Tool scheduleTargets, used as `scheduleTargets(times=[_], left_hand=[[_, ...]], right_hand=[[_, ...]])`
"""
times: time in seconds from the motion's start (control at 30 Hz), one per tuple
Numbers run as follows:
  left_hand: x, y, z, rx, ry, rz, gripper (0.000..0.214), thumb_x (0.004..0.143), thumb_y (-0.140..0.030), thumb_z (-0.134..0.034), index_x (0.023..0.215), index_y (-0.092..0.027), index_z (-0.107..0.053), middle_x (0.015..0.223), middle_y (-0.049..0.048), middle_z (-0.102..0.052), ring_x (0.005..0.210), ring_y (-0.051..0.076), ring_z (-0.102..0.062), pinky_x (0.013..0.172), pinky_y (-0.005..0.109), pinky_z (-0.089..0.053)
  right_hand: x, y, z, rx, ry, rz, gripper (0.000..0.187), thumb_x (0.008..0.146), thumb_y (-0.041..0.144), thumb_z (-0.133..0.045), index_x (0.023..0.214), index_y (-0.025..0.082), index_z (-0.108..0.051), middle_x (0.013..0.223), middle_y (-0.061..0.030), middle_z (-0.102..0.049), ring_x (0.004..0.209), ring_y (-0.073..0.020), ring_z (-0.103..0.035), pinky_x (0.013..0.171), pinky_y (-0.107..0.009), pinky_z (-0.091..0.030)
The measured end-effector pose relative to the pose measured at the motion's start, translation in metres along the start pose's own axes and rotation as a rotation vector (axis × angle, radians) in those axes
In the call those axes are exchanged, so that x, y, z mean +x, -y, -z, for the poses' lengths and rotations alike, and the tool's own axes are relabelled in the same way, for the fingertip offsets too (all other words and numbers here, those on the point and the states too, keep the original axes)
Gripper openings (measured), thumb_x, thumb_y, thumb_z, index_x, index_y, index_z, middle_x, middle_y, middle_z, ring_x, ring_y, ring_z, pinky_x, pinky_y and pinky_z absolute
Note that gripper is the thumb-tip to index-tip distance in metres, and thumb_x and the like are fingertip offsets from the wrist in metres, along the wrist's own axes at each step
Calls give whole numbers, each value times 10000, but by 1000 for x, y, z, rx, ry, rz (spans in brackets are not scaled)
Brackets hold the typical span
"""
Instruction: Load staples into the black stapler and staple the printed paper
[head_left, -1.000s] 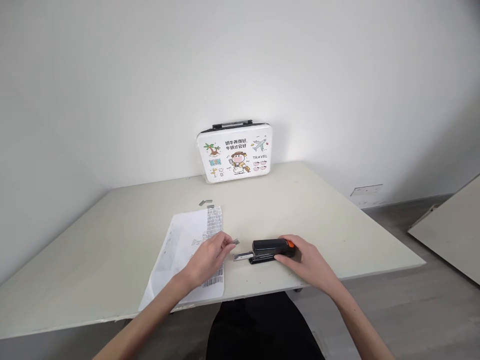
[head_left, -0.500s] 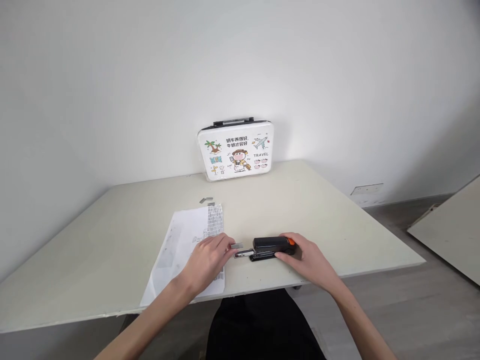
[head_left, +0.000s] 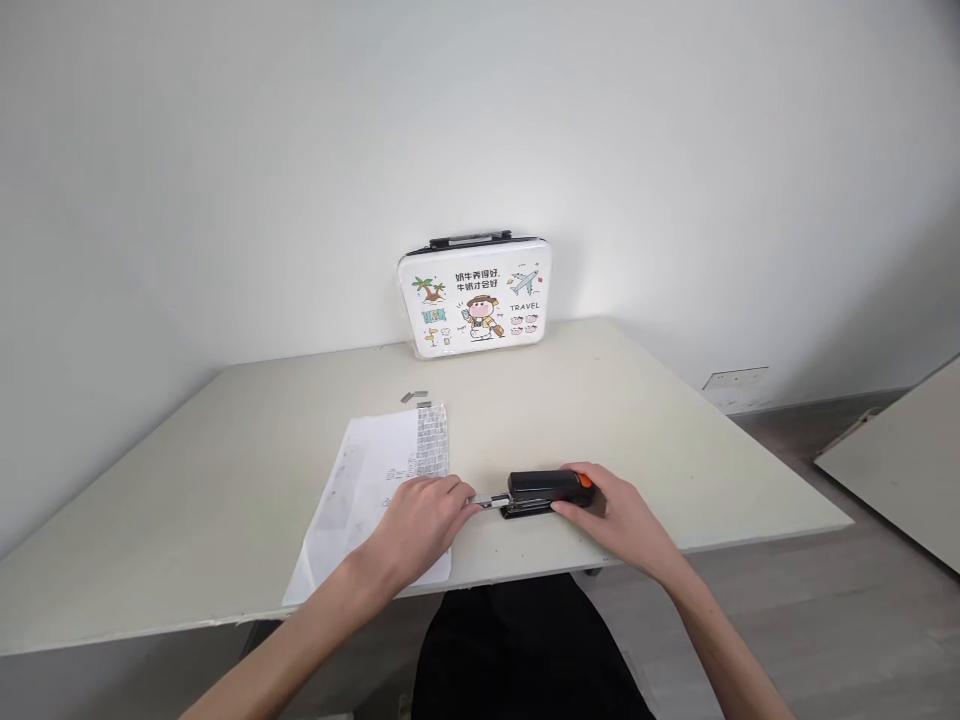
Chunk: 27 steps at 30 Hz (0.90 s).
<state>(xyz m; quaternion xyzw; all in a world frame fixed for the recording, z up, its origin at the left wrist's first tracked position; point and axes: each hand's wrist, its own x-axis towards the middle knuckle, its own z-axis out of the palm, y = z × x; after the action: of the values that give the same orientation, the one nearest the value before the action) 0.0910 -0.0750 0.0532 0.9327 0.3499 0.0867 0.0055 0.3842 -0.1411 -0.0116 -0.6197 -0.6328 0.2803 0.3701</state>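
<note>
A black stapler [head_left: 538,491] with an orange end lies near the table's front edge, its metal tray sticking out to the left. My right hand [head_left: 619,520] grips the stapler's orange end. My left hand [head_left: 421,525] is pinched on a small strip of staples, now mostly hidden by the fingertips, at the tip of the metal tray. That hand rests over a printed paper sheet [head_left: 375,480].
A white case [head_left: 475,297] with cartoon travel pictures leans against the back wall. Loose staple strips [head_left: 415,398] lie beyond the paper. The pale table [head_left: 637,420] ends just before my body. A board [head_left: 907,460] lies on the floor at right.
My left hand has carried the staple strip rightward to the stapler's tray. The metal tray now shows shorter. My right hand stayed on the stapler.
</note>
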Motion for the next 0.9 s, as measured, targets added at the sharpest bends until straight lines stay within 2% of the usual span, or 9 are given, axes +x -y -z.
scheduleTargets(times=[0.13,0.3,0.5,0.57,0.67,0.77,0.83,0.9], left_hand=[[2,0,3,-42,1,-6,536,1100,-498,-290,910,-226,-712,815,62,-733,685,215,-679,669,347,-506],[5,-2,7,69,72,-15,476,1102,-431,-318,908,-223,-699,821,62,-730,681,234,-683,609,338,-454],[18,-8,7,38,120,1,500,1071,-448,-398,704,-217,-647,684,73,-666,560,221,-624,545,329,-390],[21,-9,7,8,131,7,478,1057,-439,-442,688,-215,-646,680,74,-667,568,222,-631,553,326,-392],[21,-5,8,-59,149,10,349,1013,-434,-557,770,-226,-697,755,63,-713,656,236,-677,571,317,-402],[14,6,9,-126,167,76,199,946,-445,-683,934,-252,-729,856,21,-761,715,225,-701,592,301,-417],[9,17,10,-181,174,117,213,941,-461,-694,1007,-260,-725,892,-1,-774,728,209,-704,610,289,-435],[7,28,9,-262,178,74,258,972,-494,-643,1007,-254,-732,911,0,-778,758,199,-709,633,279,-456]], right_hand=[[0,0,0,11,9,-6,417,916,574,-622,1246,319,-617,1307,-54,-686,1185,-296,-647,958,-428,-568],[0,0,0,6,12,1,401,929,557,-618,1252,319,-608,1305,-46,-684,1181,-280,-649,955,-408,-563],[0,-2,0,-12,9,4,408,932,557,-622,1261,316,-603,1305,-43,-685,1184,-281,-646,978,-423,-549],[0,-4,0,-8,13,-1,418,929,566,-622,1263,316,-603,1305,-46,-685,1185,-287,-645,979,-431,-549],[0,-3,0,0,16,-11,425,928,571,-622,1266,314,-604,1311,-58,-680,1192,-296,-639,982,-440,-548],[-1,-1,0,10,4,5,407,927,557,-630,1254,315,-607,1309,-60,-674,1190,-292,-630,999,-449,-536],[-1,-1,0,30,-26,32,403,919,553,-644,1241,312,-612,1301,-63,-673,1171,-292,-631,975,-450,-544],[-1,-1,0,61,-49,43,400,922,565,-640,1227,307,-624,1285,-71,-678,1099,-285,-653,896,-432,-570]])
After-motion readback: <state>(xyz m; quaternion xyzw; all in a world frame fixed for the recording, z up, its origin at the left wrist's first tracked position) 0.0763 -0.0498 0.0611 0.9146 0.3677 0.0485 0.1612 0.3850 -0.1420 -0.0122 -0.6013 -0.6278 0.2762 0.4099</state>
